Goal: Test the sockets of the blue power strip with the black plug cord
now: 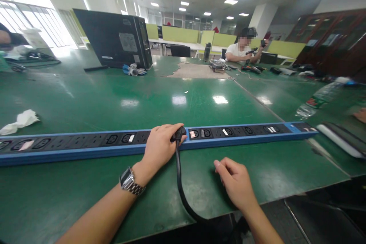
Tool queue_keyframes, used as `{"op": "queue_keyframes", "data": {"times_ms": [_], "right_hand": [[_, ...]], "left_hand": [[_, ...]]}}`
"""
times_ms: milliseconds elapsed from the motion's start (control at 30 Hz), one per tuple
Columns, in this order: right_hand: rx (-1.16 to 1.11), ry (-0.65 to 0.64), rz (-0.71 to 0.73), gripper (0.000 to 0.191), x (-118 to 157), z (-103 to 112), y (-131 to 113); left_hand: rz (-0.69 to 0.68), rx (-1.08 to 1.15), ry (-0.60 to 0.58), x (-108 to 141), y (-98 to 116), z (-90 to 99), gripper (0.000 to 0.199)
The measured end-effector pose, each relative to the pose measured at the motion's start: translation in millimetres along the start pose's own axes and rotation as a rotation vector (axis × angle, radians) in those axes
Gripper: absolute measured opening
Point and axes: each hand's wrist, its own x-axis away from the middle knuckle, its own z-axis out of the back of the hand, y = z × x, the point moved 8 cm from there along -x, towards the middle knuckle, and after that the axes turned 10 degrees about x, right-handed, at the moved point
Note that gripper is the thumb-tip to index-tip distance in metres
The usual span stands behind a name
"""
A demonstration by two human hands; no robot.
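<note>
Green table [108, 99] beneath, left hand [160, 141] partly hides plug [179, 134].

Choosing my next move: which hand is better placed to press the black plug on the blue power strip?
Left hand, I'd say: it holds the plug; the right hand, apparently empty, is apart from it.

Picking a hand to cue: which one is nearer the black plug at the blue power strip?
Left. The left hand is on the black plug; the right hand is off to the right, on the near side of the blue power strip, touching neither.
</note>
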Motion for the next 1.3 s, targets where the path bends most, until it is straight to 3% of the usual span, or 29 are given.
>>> {"op": "queue_keyframes", "data": {"times_ms": [100, 167, 300, 367, 433, 500, 567, 667, 767, 933, 1133, 1300], "right_hand": [[-0.088, 0.015, -0.076, 0.045, -7, -3, -3], [-0.229, -0.023, -0.178, 0.046, -18, -18, -12], [-0.471, -0.317, -0.341, 0.046, -44, -73, -59], [-0.601, -0.396, -0.369, 0.040, -54, -86, -83], [-0.779, -0.339, -0.327, 0.035, -63, -75, -96], [-0.877, -0.173, -0.266, 0.033, -68, -43, -87], [-0.851, -0.043, -0.309, 0.032, -67, -10, -58], [-0.767, -0.062, -0.481, 0.030, -64, 13, -13], [-0.700, -0.153, -0.500, 0.030, -68, 15, 1], [-0.647, -0.228, -0.520, 0.033, -67, -2, -6], [-0.718, -0.137, -0.579, 0.035, -64, -4, -4], [-0.715, -0.146, -0.626, 0.036, -57, -5, -3]], "left_hand": [[-0.086, -0.088, -0.088, 5, 8, -5.4, 0.038], [-0.111, -0.144, -0.129, 9, 12, -9.1, 0.050], [-0.102, -0.228, -0.141, 14, 9, -14.8, 0.080], [-0.091, -0.241, -0.127, 14, 6, -15.7, 0.084], [-0.079, -0.235, -0.103, 13, 4, -15.0, 0.088], [-0.070, -0.220, -0.083, 12, 4, -14.1, 0.093], [-0.065, -0.211, -0.083, 12, 4, -14.6, 0.093], [-0.042, -0.217, -0.093, 11, 3, -15.8, 0.087], [-0.043, -0.222, -0.101, 11, 2, -16.3, 0.081], [-0.069, -0.229, -0.100, 12, 2, -16.2, 0.075], [-0.078, -0.239, -0.103, 12, 3, -17.2, 0.072], [-0.087, -0.237, -0.094, 13, 4, -15.5, 0.069]]}}
